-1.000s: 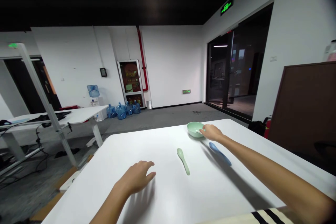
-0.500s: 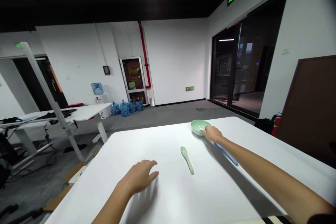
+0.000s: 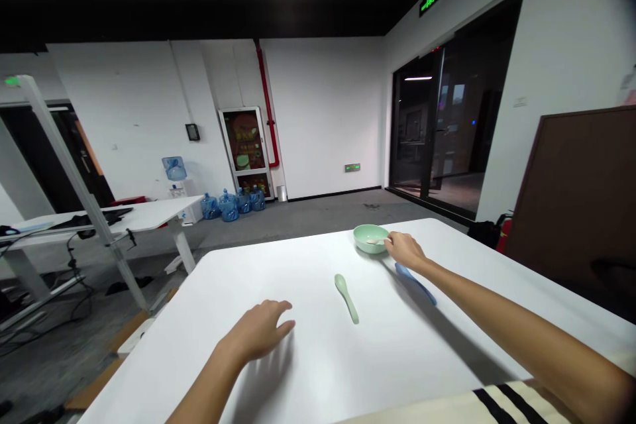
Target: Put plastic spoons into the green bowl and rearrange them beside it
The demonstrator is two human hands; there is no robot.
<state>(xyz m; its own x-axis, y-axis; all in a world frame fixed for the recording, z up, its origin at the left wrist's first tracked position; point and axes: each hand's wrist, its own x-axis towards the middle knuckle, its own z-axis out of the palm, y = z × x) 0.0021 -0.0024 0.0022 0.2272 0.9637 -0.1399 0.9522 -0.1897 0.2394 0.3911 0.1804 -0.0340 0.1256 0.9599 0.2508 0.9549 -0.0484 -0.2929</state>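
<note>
Right hand [image 3: 405,250] at pale green bowl [image 3: 365,238]

An open-plan office: white sit-stand desks [image 3: 106,215], bottled-water dispenser [image 3: 175,169] by the far wall, stacked water jugs [image 3: 228,206], glass doors [image 3: 427,126] right.

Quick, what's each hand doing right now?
Left hand: open, holding nothing.
Right hand: fingers curled at a pale green bowl; cannot tell whether they grip anything.
</note>
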